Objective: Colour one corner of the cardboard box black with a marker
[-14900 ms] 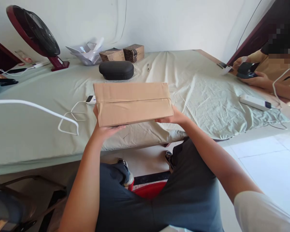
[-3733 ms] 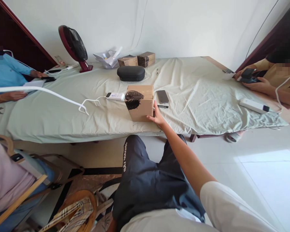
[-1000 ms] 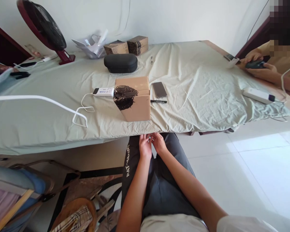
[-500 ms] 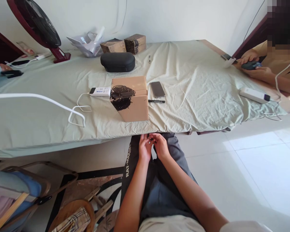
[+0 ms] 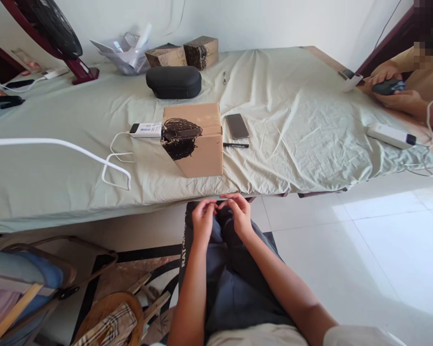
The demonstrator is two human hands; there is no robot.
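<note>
Both forearms (image 5: 194, 283) ran forward over the lap (image 5: 227, 269), angled inward. Left hand (image 5: 202, 218) and right hand (image 5: 241, 216) hung just off the near edge of the worktop (image 5: 299, 115), fingers bent loosely and pointing toward each other, palms part-open. Right index finger reached farther across, above the left fingertips; could not tell whether the tips touched.

Cardboard box (image 5: 208, 156) stood upright on the worktop close to the near edge, ahead of the hands and clear of them. Black scribble covered its left corner, spreading over top and side.

Against 14.9 s before: the box had been up in both hands, a long plain side showing; now set down, scribbled corner in view. At 3.7 s before, the right hand had been on its right side; now off it. At 0.5 s before, the fingers had overlapped; now drawn a little apart, the left hand farther left.

Near the box: white device (image 5: 145, 129) at its left, phone (image 5: 237, 126) and black pen (image 5: 236, 145) at its right. Black case (image 5: 173, 82) farther back, in front of two small boxes (image 5: 201, 53) at the far edge. Fan (image 5: 52, 36) by the far left corner.
</note>
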